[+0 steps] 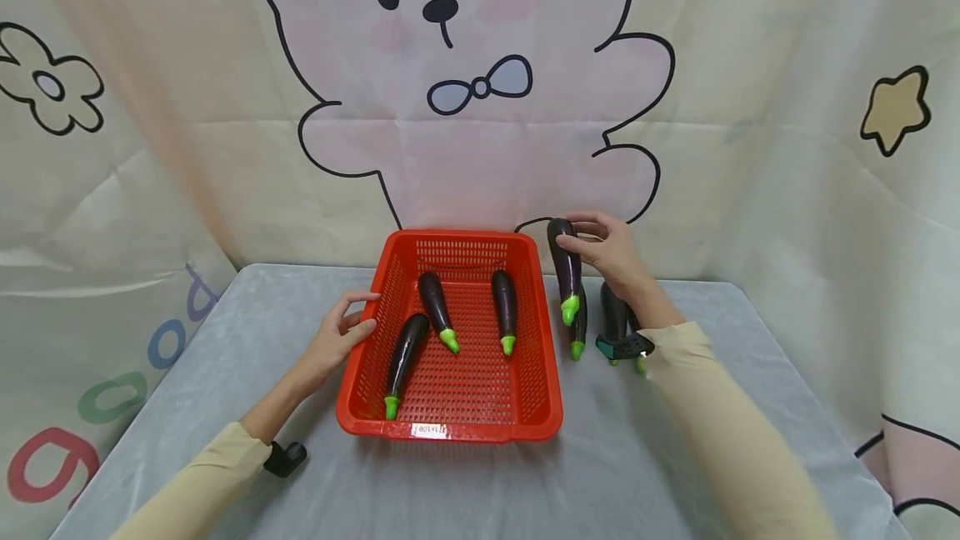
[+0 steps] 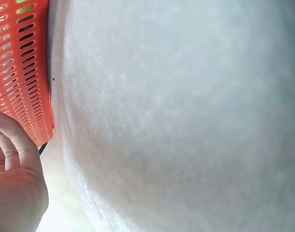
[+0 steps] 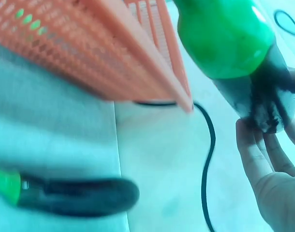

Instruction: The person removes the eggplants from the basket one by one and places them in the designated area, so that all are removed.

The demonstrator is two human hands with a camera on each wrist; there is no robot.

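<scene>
My right hand (image 1: pixel 611 252) holds an eggplant (image 1: pixel 564 261), dark purple with a green stem end, up beside the basket's right rim. It hangs stem down, gripped near its rounded end. In the right wrist view that eggplant (image 3: pixel 254 87) looms large, fingers against its dark skin. My left hand (image 1: pixel 341 336) touches the left side of the red plastic basket (image 1: pixel 536 432), fingers fairly straight at the rim. The left wrist view has those fingers (image 2: pixel 22 145) against the slotted wall. Inside the basket lie three eggplants: one front left (image 1: pixel 405 361), one in the middle (image 1: pixel 437 302), one at right (image 1: pixel 505 307).
More eggplants lie on the grey-covered table (image 1: pixel 262 315) right of the basket: one (image 1: pixel 578 332) below the held one, others (image 1: pixel 613 311) partly hidden under my right forearm. A printed curtain (image 1: pixel 720 148) hangs behind the table. A black cord (image 3: pixel 208 159) shows in the right wrist view.
</scene>
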